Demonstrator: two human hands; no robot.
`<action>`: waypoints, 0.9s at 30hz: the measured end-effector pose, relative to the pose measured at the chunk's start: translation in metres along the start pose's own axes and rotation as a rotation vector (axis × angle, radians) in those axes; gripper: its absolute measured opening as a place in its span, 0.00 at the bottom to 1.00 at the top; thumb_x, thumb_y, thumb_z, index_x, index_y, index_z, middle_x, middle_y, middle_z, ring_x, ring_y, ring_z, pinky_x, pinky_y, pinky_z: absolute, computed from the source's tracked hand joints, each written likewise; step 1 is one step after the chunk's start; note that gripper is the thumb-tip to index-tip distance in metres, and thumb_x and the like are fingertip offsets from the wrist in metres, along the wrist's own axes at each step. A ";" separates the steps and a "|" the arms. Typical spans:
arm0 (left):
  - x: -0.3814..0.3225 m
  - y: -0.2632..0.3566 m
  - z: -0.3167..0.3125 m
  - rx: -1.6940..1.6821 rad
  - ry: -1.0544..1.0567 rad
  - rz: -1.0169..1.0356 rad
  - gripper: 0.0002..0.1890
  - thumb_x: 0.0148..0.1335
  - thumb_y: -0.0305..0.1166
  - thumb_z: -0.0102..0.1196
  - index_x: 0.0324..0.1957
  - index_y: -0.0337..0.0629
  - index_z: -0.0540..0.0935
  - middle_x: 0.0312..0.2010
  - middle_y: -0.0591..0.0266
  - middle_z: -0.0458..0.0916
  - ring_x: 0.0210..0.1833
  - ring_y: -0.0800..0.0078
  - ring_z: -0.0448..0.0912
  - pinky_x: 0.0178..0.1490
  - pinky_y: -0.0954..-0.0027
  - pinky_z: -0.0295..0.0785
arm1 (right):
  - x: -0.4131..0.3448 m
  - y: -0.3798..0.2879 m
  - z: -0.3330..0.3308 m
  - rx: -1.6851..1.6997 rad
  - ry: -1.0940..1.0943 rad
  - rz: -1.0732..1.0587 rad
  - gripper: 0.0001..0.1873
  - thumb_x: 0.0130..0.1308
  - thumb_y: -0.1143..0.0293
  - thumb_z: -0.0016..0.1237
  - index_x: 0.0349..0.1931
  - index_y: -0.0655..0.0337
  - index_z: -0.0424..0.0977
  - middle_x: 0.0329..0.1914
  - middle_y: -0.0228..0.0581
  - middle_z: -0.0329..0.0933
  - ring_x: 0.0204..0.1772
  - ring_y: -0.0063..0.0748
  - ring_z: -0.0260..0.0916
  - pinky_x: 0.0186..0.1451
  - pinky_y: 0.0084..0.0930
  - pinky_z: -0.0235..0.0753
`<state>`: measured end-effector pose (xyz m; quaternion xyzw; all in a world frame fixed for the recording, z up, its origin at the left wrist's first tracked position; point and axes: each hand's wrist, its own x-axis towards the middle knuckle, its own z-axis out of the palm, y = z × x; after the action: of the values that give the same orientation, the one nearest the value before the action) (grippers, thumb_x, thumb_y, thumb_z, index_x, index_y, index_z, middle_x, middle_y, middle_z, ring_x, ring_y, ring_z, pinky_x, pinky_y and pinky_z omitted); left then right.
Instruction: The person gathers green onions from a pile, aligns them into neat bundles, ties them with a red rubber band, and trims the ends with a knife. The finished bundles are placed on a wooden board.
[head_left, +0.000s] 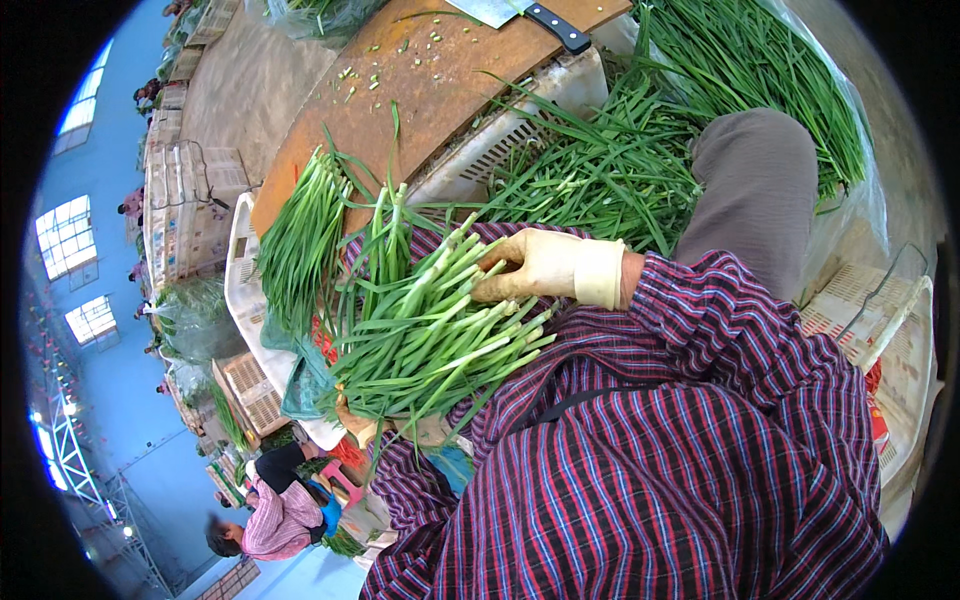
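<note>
My right hand, in a pale rubber glove with soiled fingertips, pinches the whitish stem ends of a loose bunch of garlic chives over my lap. My left hand, gloved too, supports the leafy ends from below; the leaves hide most of it. To the left, a neat bundle of chives lies with its pale ends on a rust-brown board and its leaves hanging over the edge. A smaller bundle leans beside it. A cleaver with a black riveted handle lies at the board's far end.
Under the board is a white plastic crate. Loose chives heap beside my knee, with more on plastic sheeting. A white basket stands at right. Another person sits near a pink stool; stacked crates stand beyond.
</note>
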<state>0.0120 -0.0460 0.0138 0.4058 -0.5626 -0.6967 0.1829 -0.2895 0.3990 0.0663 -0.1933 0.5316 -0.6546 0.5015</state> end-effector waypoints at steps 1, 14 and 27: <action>-0.005 0.006 0.007 -0.002 -0.023 -0.046 0.20 0.59 0.41 0.51 0.51 0.41 0.75 0.51 0.56 0.76 0.51 0.57 0.76 0.58 0.52 0.70 | 0.002 0.003 0.000 -0.029 0.030 0.040 0.23 0.57 0.57 0.56 0.47 0.64 0.77 0.37 0.41 0.81 0.39 0.25 0.77 0.43 0.23 0.75; -0.004 -0.003 0.030 -0.422 -0.201 -0.331 0.16 0.58 0.38 0.50 0.47 0.47 0.79 0.49 0.62 0.78 0.55 0.59 0.74 0.60 0.49 0.68 | 0.014 0.008 0.015 0.182 0.064 0.031 0.16 0.55 0.65 0.60 0.41 0.65 0.79 0.33 0.34 0.81 0.35 0.22 0.74 0.42 0.22 0.72; -0.005 -0.014 0.035 -0.417 -0.175 -0.342 0.16 0.58 0.39 0.50 0.47 0.47 0.79 0.49 0.61 0.78 0.54 0.58 0.74 0.59 0.48 0.68 | -0.051 -0.030 -0.088 0.273 0.477 -0.210 0.11 0.62 0.69 0.51 0.40 0.66 0.77 0.41 0.43 0.81 0.43 0.37 0.78 0.48 0.31 0.76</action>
<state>-0.0085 -0.0161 0.0044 0.3869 -0.3443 -0.8504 0.0930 -0.3501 0.4854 0.0753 -0.0186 0.5185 -0.7955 0.3130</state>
